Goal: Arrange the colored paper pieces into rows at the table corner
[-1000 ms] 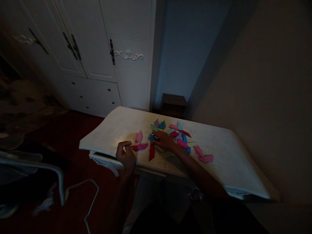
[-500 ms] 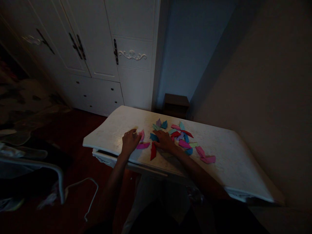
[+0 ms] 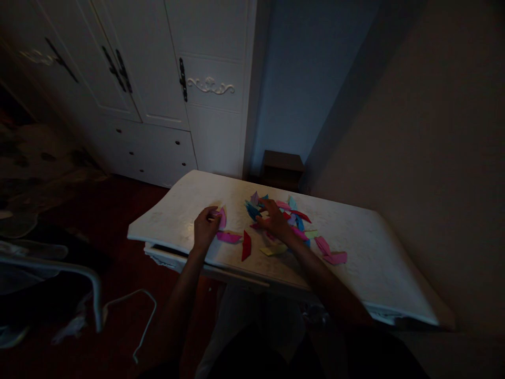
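My left hand [image 3: 205, 229] pinches a pink paper boat [image 3: 222, 217] between thumb and fingers above the left part of the white tabletop. Just below it lies a magenta paper boat [image 3: 229, 237], with a red one [image 3: 246, 246] to its right. My right hand [image 3: 275, 220] is open, its thumb and fingers parted at the right end of a teal paper boat [image 3: 253, 212]. A lilac one [image 3: 254, 198] stands behind that. Part of the pile is hidden under my right hand, and a yellow paper piece [image 3: 273, 250] lies below its wrist.
More folded pieces lie to the right, among them a red one [image 3: 302, 216] and a pink one [image 3: 335, 257]. The white table [image 3: 379, 252] has a slightly open drawer [image 3: 169, 252] at its front. A wardrobe [image 3: 215, 121] and a brown cabinet [image 3: 282, 160] stand behind.
My left hand has closed on the pink boat and moved slightly left with it. My right hand has shifted right and back, and the teal boat lies farther back. The yellow piece has come into view.
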`<control>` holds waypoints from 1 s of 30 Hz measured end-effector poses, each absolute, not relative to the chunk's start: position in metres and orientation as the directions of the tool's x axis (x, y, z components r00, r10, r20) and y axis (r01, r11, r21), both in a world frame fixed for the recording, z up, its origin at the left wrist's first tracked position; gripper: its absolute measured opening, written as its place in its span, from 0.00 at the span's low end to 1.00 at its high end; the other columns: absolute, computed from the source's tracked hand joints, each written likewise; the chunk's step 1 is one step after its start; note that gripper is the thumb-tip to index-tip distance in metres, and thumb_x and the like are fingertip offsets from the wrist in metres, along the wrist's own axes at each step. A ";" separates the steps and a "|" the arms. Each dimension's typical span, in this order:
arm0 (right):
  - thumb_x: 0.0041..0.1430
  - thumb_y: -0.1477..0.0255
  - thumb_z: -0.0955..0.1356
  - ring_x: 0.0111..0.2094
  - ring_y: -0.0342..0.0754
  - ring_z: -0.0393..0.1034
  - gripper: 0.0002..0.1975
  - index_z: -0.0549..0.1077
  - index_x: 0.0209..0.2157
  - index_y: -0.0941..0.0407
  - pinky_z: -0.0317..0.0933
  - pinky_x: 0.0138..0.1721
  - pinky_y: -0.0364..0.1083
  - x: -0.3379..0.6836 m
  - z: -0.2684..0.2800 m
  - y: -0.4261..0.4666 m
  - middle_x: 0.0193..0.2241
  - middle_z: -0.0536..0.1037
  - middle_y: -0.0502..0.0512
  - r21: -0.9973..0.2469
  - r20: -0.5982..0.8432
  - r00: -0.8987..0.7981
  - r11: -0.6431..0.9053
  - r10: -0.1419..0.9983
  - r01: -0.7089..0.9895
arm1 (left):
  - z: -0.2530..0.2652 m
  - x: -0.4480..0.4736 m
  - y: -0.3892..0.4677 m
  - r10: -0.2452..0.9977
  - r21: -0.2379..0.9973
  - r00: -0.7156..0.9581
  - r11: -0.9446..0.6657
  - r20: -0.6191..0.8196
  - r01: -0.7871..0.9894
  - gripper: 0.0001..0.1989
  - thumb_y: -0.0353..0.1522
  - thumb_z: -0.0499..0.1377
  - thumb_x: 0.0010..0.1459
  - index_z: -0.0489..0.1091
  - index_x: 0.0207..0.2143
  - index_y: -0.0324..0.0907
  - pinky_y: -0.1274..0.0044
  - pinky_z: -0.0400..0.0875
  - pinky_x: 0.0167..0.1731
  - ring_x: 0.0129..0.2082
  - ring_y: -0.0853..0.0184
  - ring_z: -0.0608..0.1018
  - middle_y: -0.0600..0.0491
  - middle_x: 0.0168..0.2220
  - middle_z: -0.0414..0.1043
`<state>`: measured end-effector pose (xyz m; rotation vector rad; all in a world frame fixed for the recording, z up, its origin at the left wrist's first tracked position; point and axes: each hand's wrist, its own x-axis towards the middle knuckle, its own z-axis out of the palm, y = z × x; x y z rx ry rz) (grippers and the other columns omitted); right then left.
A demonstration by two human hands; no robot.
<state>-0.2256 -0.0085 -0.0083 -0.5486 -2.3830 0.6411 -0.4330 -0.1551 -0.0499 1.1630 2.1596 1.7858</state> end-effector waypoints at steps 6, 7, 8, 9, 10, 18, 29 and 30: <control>0.53 0.73 0.67 0.42 0.52 0.70 0.30 0.62 0.59 0.55 0.65 0.48 0.56 -0.204 -0.013 0.018 0.50 0.68 0.62 -0.608 0.412 -0.639 0.719 0.649 0.337 | -0.041 -0.427 -0.158 0.312 0.925 -0.871 -0.151 0.379 0.348 0.15 0.39 0.61 0.51 0.73 0.39 0.39 0.79 0.70 0.29 0.30 0.69 0.75 0.52 0.32 0.74; 0.53 0.72 0.68 0.42 0.52 0.70 0.30 0.62 0.59 0.56 0.65 0.48 0.56 -0.202 -0.016 0.020 0.50 0.69 0.62 -0.605 0.378 -0.663 0.714 0.646 0.352 | -0.038 -0.426 -0.158 0.259 0.926 -0.893 -0.180 0.369 0.331 0.15 0.39 0.61 0.51 0.72 0.39 0.39 0.79 0.70 0.30 0.30 0.70 0.75 0.53 0.32 0.73; 0.53 0.72 0.68 0.43 0.52 0.71 0.30 0.63 0.59 0.56 0.65 0.48 0.56 -0.200 -0.019 0.022 0.50 0.70 0.62 -0.600 0.350 -0.685 0.714 0.639 0.360 | -0.036 -0.425 -0.160 0.214 0.927 -0.911 -0.210 0.353 0.310 0.15 0.39 0.62 0.50 0.72 0.38 0.39 0.79 0.70 0.30 0.29 0.70 0.74 0.54 0.32 0.73; 0.53 0.72 0.68 0.44 0.52 0.70 0.30 0.63 0.59 0.55 0.64 0.49 0.56 -0.199 -0.022 0.022 0.51 0.70 0.62 -0.593 0.332 -0.704 0.719 0.628 0.362 | -0.033 -0.423 -0.163 0.179 0.927 -0.925 -0.237 0.335 0.290 0.16 0.39 0.62 0.50 0.72 0.38 0.39 0.79 0.71 0.30 0.29 0.71 0.74 0.54 0.31 0.72; 0.53 0.72 0.68 0.45 0.53 0.70 0.30 0.63 0.59 0.55 0.63 0.50 0.57 -0.198 -0.025 0.022 0.51 0.70 0.62 -0.585 0.325 -0.717 0.727 0.616 0.359 | -0.031 -0.420 -0.166 0.153 0.926 -0.936 -0.259 0.318 0.273 0.15 0.38 0.63 0.49 0.72 0.38 0.39 0.79 0.71 0.31 0.28 0.71 0.74 0.55 0.31 0.72; 0.57 0.69 0.67 0.54 0.56 0.66 0.22 0.69 0.54 0.57 0.58 0.56 0.58 -0.187 -0.028 0.020 0.51 0.74 0.62 -0.502 0.386 -0.745 0.801 0.544 0.325 | -0.031 -0.377 -0.227 0.260 0.961 -0.927 -0.136 0.271 0.243 0.13 0.38 0.65 0.49 0.74 0.36 0.40 0.78 0.72 0.29 0.26 0.70 0.75 0.55 0.28 0.74; 0.60 0.67 0.65 0.52 0.55 0.68 0.17 0.72 0.50 0.56 0.60 0.55 0.57 -0.178 -0.026 0.015 0.49 0.75 0.60 -0.535 0.474 -0.707 0.810 0.525 0.242 | -0.038 -0.356 -0.218 0.583 0.806 -0.674 0.055 0.453 0.589 0.13 0.40 0.59 0.57 0.73 0.40 0.42 0.67 0.78 0.41 0.47 0.58 0.76 0.44 0.47 0.70; 0.60 0.66 0.65 0.53 0.55 0.67 0.17 0.72 0.50 0.56 0.60 0.55 0.57 -0.174 -0.024 0.015 0.49 0.75 0.60 -0.534 0.492 -0.693 0.811 0.527 0.238 | -0.037 -0.354 -0.218 0.580 0.781 -0.661 0.068 0.476 0.621 0.13 0.39 0.57 0.58 0.73 0.41 0.42 0.66 0.78 0.43 0.52 0.57 0.74 0.43 0.50 0.68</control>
